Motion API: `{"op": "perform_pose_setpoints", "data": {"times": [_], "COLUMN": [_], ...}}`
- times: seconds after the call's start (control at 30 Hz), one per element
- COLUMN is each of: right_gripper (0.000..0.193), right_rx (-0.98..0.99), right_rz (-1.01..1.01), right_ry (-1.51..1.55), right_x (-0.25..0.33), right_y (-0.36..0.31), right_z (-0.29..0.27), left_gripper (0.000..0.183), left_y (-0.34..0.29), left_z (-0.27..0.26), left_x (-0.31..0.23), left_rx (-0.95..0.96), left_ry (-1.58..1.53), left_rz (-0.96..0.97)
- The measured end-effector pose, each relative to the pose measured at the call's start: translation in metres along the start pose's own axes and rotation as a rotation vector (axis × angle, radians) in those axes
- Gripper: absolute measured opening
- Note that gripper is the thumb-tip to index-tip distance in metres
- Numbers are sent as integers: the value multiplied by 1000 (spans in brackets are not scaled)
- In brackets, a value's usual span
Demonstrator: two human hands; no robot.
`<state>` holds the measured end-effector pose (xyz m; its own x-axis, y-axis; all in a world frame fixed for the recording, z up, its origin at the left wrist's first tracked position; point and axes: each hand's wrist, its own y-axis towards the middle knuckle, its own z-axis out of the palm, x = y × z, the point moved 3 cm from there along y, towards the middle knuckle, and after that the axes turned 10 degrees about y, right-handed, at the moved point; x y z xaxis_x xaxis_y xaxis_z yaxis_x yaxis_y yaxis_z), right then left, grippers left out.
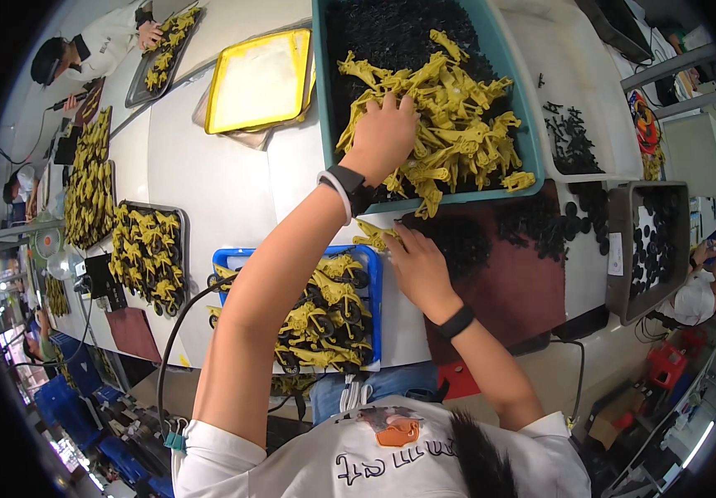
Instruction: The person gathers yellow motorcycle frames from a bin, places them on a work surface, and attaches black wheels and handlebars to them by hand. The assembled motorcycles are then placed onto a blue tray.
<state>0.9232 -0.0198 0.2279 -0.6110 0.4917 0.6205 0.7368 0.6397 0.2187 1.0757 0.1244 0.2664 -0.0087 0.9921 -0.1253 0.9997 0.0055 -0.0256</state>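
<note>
My left hand [384, 137] reaches into a teal bin [532, 153], its slightly bent, parted fingers resting on a pile of yellow plastic toy motorcycle bodies [466, 104]. Nothing shows clearly in its grasp. Just outside the bin's near edge, my right hand [421, 267] pinches one yellow toy motorcycle body [370, 234] between thumb and fingers. Below my left forearm, partly hidden by it, lies a blue tray [376, 307] filled with yellow motorcycles that have black wheels. Small black parts [403, 29] fill the far side of the bin.
A dark red mat [532, 299] to the right carries loose black parts [540, 232]. Beyond it stands a grey-brown tray [619, 286] of black wheels. A yellow-rimmed tray [304, 79] lies left of the bin. Filled trays [182, 249] stand farther left. Other people sit at both sides.
</note>
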Motion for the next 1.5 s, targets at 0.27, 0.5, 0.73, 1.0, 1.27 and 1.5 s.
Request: {"op": "perform_pose_setpoints", "data": {"times": [0.27,0.5,0.73,1.0,1.27,1.5], "right_gripper": [25,17,21,80,74,70], "right_rx": [138,138,390,-173,60,-118], "right_rz": [-14,125,356,187,302,373], "right_ry": [-191,-259,-24,-89,-229,-355], "right_x": [-9,-6,23,-53,-83,-101], "right_y": [5,1,7,89,111,103], "right_z": [42,31,-76,-115,-98,-123], "left_gripper": [43,48,48,49,68,48], "left_y": [-9,-17,-12,1,-27,-30], "left_z": [-16,-32,-35,-2,-8,0], "left_x": [0,-10,12,21,2,5], "left_rx": [-19,-134,-213,-54,112,-59], "left_ry": [-15,-142,-394,-555,-136,-104], "left_rz": [102,91,10,268,283,120]}}
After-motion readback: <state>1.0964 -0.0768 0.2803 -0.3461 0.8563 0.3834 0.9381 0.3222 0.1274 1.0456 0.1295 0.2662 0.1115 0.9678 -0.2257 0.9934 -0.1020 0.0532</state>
